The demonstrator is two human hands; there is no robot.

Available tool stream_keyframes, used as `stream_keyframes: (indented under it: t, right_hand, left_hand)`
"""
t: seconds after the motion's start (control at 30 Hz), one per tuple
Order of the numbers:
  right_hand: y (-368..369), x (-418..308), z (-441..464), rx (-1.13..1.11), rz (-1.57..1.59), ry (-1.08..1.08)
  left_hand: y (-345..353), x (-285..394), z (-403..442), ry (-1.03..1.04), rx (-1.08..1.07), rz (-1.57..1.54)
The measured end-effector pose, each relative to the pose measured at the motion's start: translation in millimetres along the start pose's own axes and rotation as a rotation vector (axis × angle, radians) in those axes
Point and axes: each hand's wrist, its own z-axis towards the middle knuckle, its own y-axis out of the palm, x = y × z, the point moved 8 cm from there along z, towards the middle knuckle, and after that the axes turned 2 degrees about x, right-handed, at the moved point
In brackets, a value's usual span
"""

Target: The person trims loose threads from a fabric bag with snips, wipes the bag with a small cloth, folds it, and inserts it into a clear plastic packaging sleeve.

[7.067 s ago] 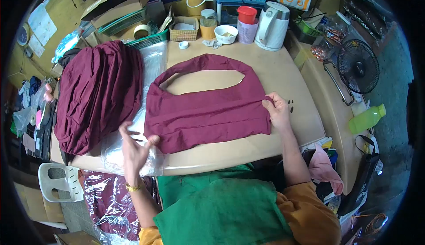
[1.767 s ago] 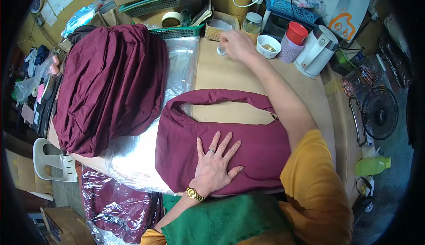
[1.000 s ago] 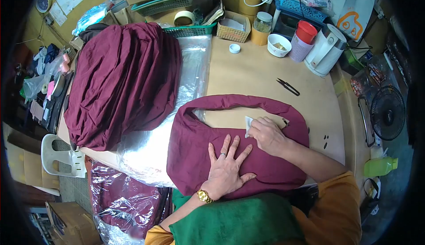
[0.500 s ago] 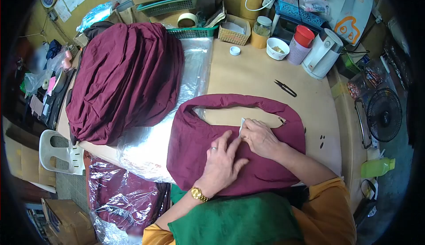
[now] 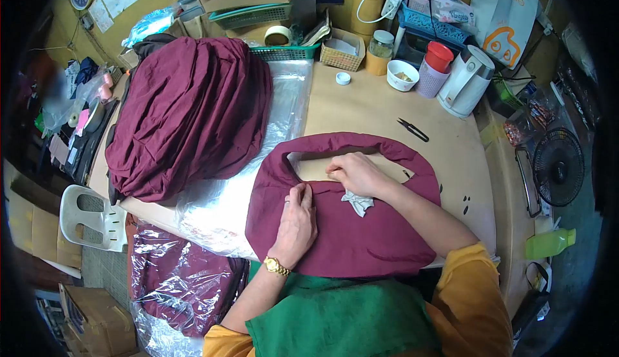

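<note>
A maroon fabric bag lies flat on the table, its handle loop away from me. My left hand is closed at the left end of the bag's opening edge, its fingertips pinching the fabric. My right hand has its fingers curled at the same edge, over the handle gap; whatever they hold is hidden. A crumpled whitish cloth hangs below the right hand and rests on the bag. Black thread snips lie on the table beyond the handle.
A big maroon fabric pile sits on clear plastic sheets at the left. Along the back are a small lid, a jar, a white bowl and a kettle. A fan stands at the right.
The left hand has gone from lying spread on the bag to gripping its upper edge. My right hand has moved left along that edge, and the whitish cloth now shows spread below it.
</note>
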Motion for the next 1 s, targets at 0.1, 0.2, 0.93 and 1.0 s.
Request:
stream_keyframes:
  t: [0.1, 0.2, 0.93, 1.0]
  right_hand:
    - [20.6, 1.6, 20.3, -0.049, 0.049, 0.023]
    - [33.1, -0.4, 28.4, -0.096, 0.075, 0.066]
    - [-18.3, -8.3, 60.8, 0.281, 0.727, -0.086]
    - [-50.8, -16.2, 71.1, 0.363, 0.770, -0.203]
  left_hand:
    - [12.8, -5.7, -7.7, -0.020, -0.004, 0.002]
    - [6.8, -3.1, -9.3, -0.030, 0.023, -0.017]
    - [-3.8, 5.8, -8.8, -0.006, 0.019, -0.074]
    - [-3.8, 6.8, -8.5, 0.004, 0.013, -0.066]
